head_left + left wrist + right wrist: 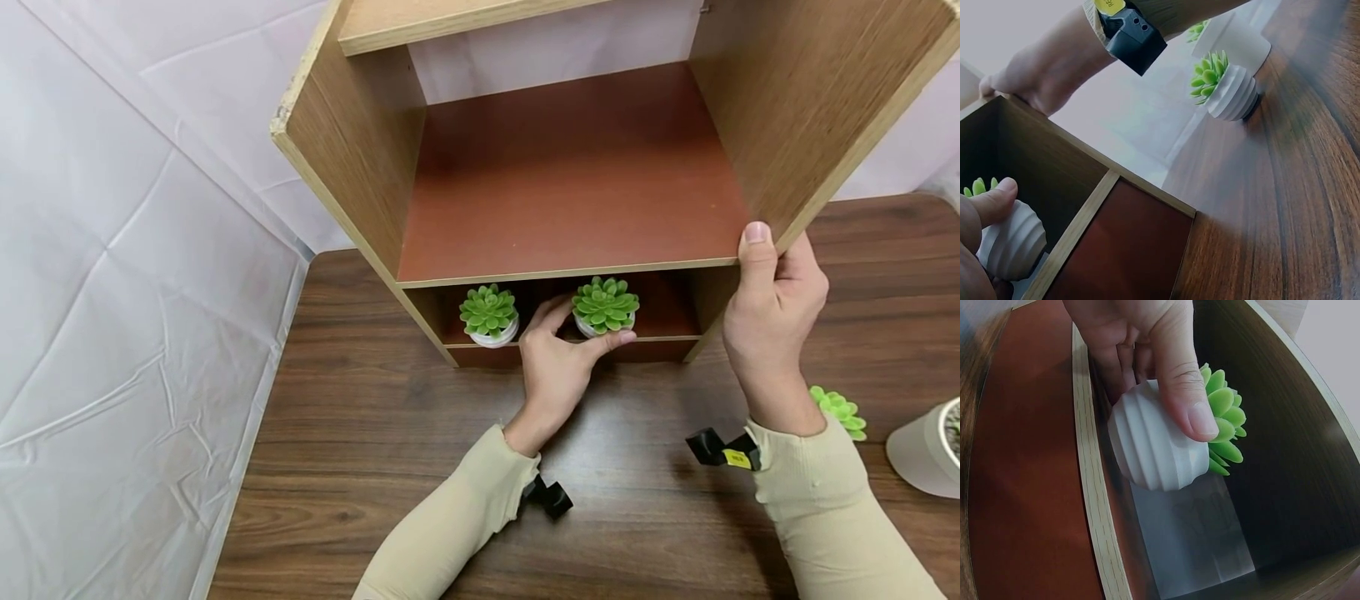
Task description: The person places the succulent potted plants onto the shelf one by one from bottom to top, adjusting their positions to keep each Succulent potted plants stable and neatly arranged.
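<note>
green rosette succulent in round, white, ribbed pot [605, 307]: in lower compartment of brown wood-grain cabinet [825, 108]. left hand [557, 367] pinches pot, thumb in front; right hand [776, 312] grips cabinet side.

Pale wall sheeting [97, 333] (creased, with long folds) beside a brown wood-grain tabletop [337, 450]
</note>
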`<state>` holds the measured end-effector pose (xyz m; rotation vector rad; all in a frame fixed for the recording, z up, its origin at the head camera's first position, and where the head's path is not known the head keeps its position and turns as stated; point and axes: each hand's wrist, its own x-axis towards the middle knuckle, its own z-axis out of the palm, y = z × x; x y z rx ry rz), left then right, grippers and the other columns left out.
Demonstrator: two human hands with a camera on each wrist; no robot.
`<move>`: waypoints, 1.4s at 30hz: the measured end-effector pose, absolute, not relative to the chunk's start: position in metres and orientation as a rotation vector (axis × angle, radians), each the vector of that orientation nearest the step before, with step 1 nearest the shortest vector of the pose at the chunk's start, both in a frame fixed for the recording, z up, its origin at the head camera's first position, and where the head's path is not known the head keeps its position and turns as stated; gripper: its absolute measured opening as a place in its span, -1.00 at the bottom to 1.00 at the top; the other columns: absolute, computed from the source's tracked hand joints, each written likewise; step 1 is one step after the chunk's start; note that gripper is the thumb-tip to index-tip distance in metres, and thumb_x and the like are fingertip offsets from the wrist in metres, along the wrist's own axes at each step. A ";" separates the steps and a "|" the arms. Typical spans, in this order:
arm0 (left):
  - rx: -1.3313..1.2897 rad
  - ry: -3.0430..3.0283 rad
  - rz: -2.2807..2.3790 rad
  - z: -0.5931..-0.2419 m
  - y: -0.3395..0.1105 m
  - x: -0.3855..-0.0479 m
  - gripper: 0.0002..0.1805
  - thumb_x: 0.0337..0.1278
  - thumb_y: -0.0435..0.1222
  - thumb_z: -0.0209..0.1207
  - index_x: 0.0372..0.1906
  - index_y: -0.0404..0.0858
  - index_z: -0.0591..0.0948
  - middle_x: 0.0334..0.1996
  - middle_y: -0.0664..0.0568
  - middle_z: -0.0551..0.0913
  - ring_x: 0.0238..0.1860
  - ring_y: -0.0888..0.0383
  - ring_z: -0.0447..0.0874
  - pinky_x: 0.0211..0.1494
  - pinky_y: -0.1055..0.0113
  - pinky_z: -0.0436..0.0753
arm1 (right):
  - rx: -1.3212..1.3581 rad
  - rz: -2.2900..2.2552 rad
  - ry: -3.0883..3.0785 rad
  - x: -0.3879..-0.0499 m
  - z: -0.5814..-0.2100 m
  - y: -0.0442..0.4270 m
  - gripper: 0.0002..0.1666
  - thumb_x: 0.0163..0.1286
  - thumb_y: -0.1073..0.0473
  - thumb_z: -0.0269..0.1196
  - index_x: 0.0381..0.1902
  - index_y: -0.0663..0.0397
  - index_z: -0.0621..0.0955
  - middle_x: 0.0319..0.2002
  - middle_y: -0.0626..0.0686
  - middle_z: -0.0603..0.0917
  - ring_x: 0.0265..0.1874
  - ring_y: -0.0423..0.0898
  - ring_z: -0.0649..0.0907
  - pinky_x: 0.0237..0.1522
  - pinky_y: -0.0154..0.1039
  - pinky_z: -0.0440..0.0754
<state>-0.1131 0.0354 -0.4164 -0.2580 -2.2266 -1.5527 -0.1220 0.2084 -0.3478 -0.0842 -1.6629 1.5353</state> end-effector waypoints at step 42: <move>-0.275 -2.396 -1.487 -0.411 0.037 -0.117 -0.15 -0.46 -0.04 0.63 0.13 -0.28 0.65 0.04 -0.01 0.65 0.12 0.25 0.54 0.11 0.46 0.46 | -0.090 1.525 -1.662 -0.122 -0.345 0.206 -0.70 0.46 0.23 0.15 -0.41 0.38 0.57 -0.43 0.00 0.62 -0.37 -0.14 0.54 -0.24 -0.35 0.39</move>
